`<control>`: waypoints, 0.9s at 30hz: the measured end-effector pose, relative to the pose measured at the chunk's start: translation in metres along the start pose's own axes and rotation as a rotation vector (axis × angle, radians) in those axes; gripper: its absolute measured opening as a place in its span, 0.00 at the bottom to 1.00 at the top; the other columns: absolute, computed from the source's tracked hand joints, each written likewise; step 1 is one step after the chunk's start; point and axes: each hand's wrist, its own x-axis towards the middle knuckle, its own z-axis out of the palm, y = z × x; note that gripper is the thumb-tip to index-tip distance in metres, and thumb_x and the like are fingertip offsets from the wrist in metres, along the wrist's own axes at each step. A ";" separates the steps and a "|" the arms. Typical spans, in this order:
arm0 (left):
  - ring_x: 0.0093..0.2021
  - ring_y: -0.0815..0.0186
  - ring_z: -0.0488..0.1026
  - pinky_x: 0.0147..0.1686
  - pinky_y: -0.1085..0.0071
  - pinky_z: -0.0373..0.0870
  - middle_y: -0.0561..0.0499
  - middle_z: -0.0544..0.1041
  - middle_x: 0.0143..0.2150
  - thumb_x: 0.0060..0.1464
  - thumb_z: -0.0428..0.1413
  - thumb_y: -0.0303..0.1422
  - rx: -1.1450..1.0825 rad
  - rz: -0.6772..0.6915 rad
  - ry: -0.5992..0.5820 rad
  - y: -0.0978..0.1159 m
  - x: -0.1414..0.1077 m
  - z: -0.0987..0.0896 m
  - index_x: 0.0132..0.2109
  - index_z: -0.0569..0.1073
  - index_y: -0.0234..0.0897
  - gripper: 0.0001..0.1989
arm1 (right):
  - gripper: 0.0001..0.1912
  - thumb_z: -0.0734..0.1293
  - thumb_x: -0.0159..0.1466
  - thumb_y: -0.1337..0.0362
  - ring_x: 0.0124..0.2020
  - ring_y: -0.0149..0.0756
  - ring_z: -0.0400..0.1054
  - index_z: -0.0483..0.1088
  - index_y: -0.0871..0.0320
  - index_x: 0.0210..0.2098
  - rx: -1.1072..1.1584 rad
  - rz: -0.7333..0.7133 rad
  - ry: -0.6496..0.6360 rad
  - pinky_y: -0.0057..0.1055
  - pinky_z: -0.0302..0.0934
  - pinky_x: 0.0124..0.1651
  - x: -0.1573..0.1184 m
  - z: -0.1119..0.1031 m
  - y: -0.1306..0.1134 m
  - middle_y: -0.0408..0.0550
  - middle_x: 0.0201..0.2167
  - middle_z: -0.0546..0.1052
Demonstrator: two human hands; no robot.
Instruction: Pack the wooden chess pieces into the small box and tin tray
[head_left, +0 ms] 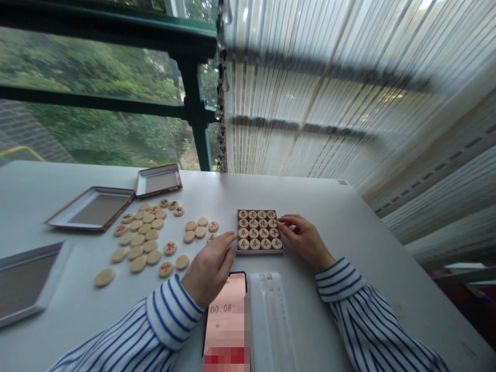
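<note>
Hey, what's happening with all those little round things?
Someone has their left hand and right hand on either side of a small box, fingertips by its edges. In it, round pieces with black characters sit in four rows of four. More loose pieces lie off to the left, many showing blank faces, a few with red characters. A phone showing a timer lies nearer the person.

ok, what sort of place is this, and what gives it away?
Indoors by a window, perhaps a sunroom or enclosed balcony; the exact room isn't clear. Signs: a dark green window frame, dense leafy green trees outside, and a sheer, pale striped fabric curtain.
</note>
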 end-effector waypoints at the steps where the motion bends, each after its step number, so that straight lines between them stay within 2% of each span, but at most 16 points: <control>1: 0.49 0.62 0.70 0.48 0.64 0.69 0.42 0.74 0.47 0.56 0.45 0.28 0.000 0.001 0.000 0.000 0.000 0.000 0.48 0.67 0.32 0.14 | 0.12 0.62 0.59 0.60 0.34 0.32 0.67 0.72 0.59 0.38 -0.005 0.002 -0.003 0.28 0.62 0.32 0.000 0.000 0.000 0.50 0.38 0.72; 5: 0.48 0.62 0.70 0.48 0.64 0.69 0.41 0.74 0.47 0.56 0.45 0.28 0.007 0.001 0.000 0.000 0.000 0.000 0.48 0.67 0.31 0.14 | 0.13 0.61 0.59 0.60 0.34 0.32 0.67 0.71 0.59 0.38 -0.036 0.008 -0.003 0.28 0.62 0.33 -0.001 -0.001 -0.002 0.51 0.38 0.73; 8: 0.48 0.62 0.70 0.48 0.64 0.69 0.41 0.74 0.47 0.56 0.45 0.29 0.016 0.006 0.000 -0.003 -0.001 0.001 0.48 0.67 0.30 0.14 | 0.15 0.61 0.58 0.59 0.29 0.31 0.67 0.70 0.60 0.41 -0.075 0.060 -0.032 0.28 0.62 0.32 -0.003 -0.005 -0.003 0.50 0.35 0.74; 12: 0.47 0.61 0.71 0.46 0.64 0.70 0.41 0.74 0.46 0.56 0.46 0.29 0.046 0.023 0.000 -0.007 -0.001 0.003 0.48 0.68 0.30 0.14 | 0.22 0.61 0.58 0.57 0.21 0.26 0.63 0.65 0.60 0.49 -0.060 0.111 -0.189 0.27 0.61 0.27 -0.009 -0.016 -0.005 0.49 0.35 0.74; 13: 0.47 0.61 0.71 0.46 0.63 0.70 0.40 0.74 0.46 0.56 0.46 0.29 0.053 0.030 0.002 -0.007 -0.001 0.004 0.48 0.68 0.30 0.14 | 0.24 0.62 0.57 0.56 0.22 0.26 0.63 0.64 0.60 0.51 -0.045 0.106 -0.233 0.27 0.62 0.27 -0.010 -0.019 -0.005 0.50 0.37 0.73; 15: 0.46 0.61 0.72 0.46 0.63 0.70 0.40 0.75 0.45 0.55 0.47 0.30 0.065 0.048 0.011 -0.008 -0.001 0.005 0.48 0.68 0.30 0.14 | 0.27 0.64 0.56 0.57 0.30 0.29 0.67 0.61 0.60 0.53 -0.024 0.080 -0.298 0.27 0.63 0.30 -0.014 -0.024 -0.004 0.52 0.43 0.71; 18: 0.45 0.61 0.72 0.45 0.64 0.71 0.41 0.75 0.44 0.55 0.47 0.31 0.064 0.055 0.016 -0.008 -0.002 0.005 0.48 0.68 0.31 0.14 | 0.33 0.66 0.53 0.59 0.39 0.34 0.66 0.57 0.59 0.56 -0.036 0.044 -0.367 0.30 0.63 0.36 -0.017 -0.031 -0.003 0.53 0.46 0.70; 22: 0.44 0.60 0.73 0.44 0.64 0.71 0.41 0.75 0.44 0.55 0.48 0.32 0.045 0.043 0.006 -0.009 -0.001 0.006 0.48 0.68 0.32 0.14 | 0.33 0.67 0.52 0.59 0.36 0.34 0.66 0.58 0.60 0.55 -0.123 0.054 -0.415 0.32 0.62 0.38 -0.019 -0.032 -0.004 0.51 0.39 0.71; 27: 0.44 0.60 0.73 0.43 0.63 0.71 0.42 0.76 0.44 0.53 0.50 0.31 0.037 0.034 -0.018 -0.009 -0.001 0.006 0.47 0.68 0.34 0.14 | 0.26 0.66 0.52 0.58 0.31 0.33 0.64 0.65 0.60 0.50 -0.225 0.012 -0.456 0.31 0.60 0.35 -0.019 -0.030 -0.007 0.49 0.32 0.71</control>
